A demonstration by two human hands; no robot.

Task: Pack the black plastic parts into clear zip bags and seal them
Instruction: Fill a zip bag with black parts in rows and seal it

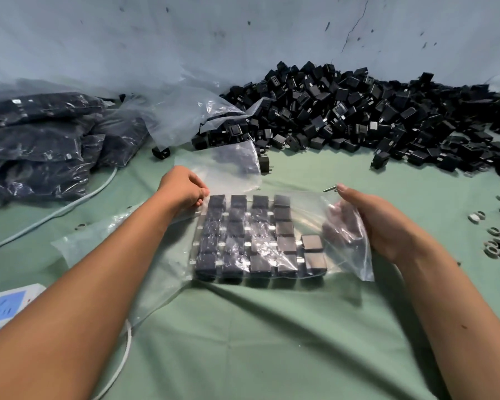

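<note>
The left hand (pixel 182 187) pinches the clear plastic zip bag's (pixel 341 226) closed end while the right hand (pixel 367 223) grips its mouth open, steadying rows of square black plastic parts (pixel 260 238) for filling.

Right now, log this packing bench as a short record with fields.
surface: green cloth
bag in work: clear zip bag lying flat, black plastic parts in rows inside
bag mouth: on the right side, open
left hand: pinches the bag's far left corner
right hand: fingers inside the bag's mouth
supply: loose parts pile at the back right
done: filled bags stacked at the left
</note>
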